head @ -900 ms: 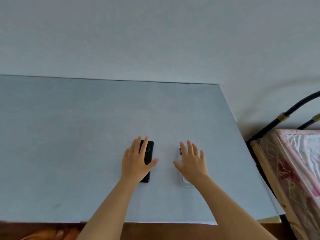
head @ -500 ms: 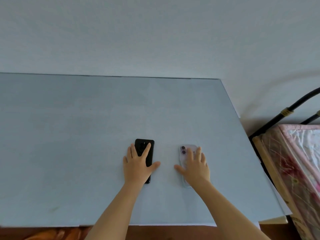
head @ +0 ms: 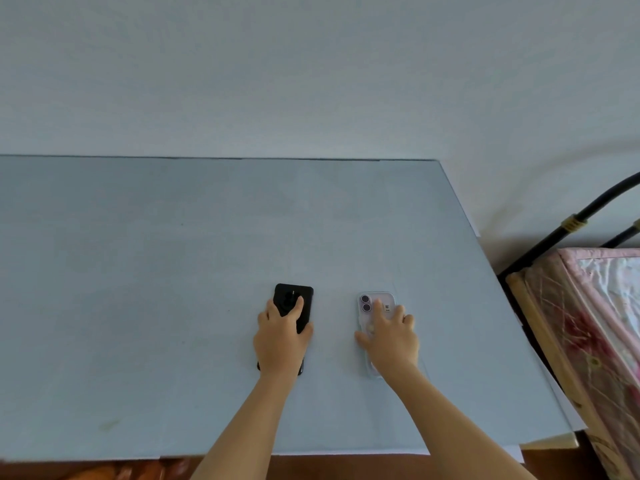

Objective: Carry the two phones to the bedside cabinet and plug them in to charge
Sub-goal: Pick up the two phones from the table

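Both phones lie face down on the pale counter (head: 173, 306), side by side but apart, near its front edge. The left hand (head: 281, 341) lies over the black phone (head: 304, 299), fingers curling at its left edge and thumb against its right edge, so it looks to be closing on it, though the phone is not yet lifted. The right hand (head: 391, 341) rests flat on the lilac phone (head: 372, 304) in its clear case, thumb at the left edge and fingers spread over the back; whether it has a real hold I cannot tell. To do this step well, I would slide each phone a little toward the counter's front so a fingertip can get under an edge, then pinch the long sides firmly before raising, since both backs look smooth and slippery. Lift them level and keep them apart so they do not knock. The bedside cabinet and chargers are out of view; only a bed (head: 588, 323) shows at right. No brand or writing can be read; a small mark on the lilac phone is too blurred
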Motion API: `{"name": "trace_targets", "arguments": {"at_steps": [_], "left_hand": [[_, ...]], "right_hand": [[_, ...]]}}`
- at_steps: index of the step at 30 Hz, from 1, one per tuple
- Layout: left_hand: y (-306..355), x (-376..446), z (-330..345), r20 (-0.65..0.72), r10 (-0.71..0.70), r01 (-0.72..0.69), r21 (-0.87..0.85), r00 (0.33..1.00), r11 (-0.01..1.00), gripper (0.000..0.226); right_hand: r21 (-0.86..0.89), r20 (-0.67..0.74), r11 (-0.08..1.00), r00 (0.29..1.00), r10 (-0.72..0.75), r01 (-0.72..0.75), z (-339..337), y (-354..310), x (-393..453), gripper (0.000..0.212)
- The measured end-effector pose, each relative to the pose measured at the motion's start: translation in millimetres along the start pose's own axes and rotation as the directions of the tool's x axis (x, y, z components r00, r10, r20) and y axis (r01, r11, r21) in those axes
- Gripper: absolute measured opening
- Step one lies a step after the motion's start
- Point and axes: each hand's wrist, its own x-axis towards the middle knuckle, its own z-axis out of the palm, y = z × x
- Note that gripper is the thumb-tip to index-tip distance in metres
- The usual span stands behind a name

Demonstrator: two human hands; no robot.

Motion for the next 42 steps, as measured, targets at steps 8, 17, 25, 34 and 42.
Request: {"name": "trace_targets", "arguments": {"at_steps": [8, 17, 25, 34, 42], "left_hand": [[-2.0, 4.1, -17.1, 0.02, 0.021, -0.02, -0.058, 1.0, 0.998, 0.056], [49.5, 1.8, -64.0, -0.093, -0.004, -0.023, -0.294, 0.996, 0.955, 0.054], [128.2, -12.7, -127.3, -0.24, 0.191, -0.253, -0.263, 0.952, 0.931, 0.054], [208.3, -36.7, -180.5, -0.346, 0.376, -0.472, -0.254, 0.859, 0.844, 0.054], [264.6, -69.9, -207.3, -0.358, 0.584, -0.679, -0.265, 0.729, 0.684, 0.054]], "right_hand": [[0.084, -0.001, 0.996, 1.0, -0.003, 0.003, -13.0, 5.2, -2.4, 0.056], [0.218, -0.157, 0.975, 0.988, -0.009, 0.044, -72.9, 21.3, -18.9, 0.058], [0.279, -0.356, 0.956, 0.934, 0.012, 0.094, -160.9, 54.7, -43.5, 0.056], [0.318, -0.534, 0.947, 0.834, 0.139, 0.045, -241.7, 113.4, -90.6, 0.058], [0.354, -0.624, 0.932, 0.72, 0.302, -0.084, -276.6, 153.9, -152.4, 0.06]]}}
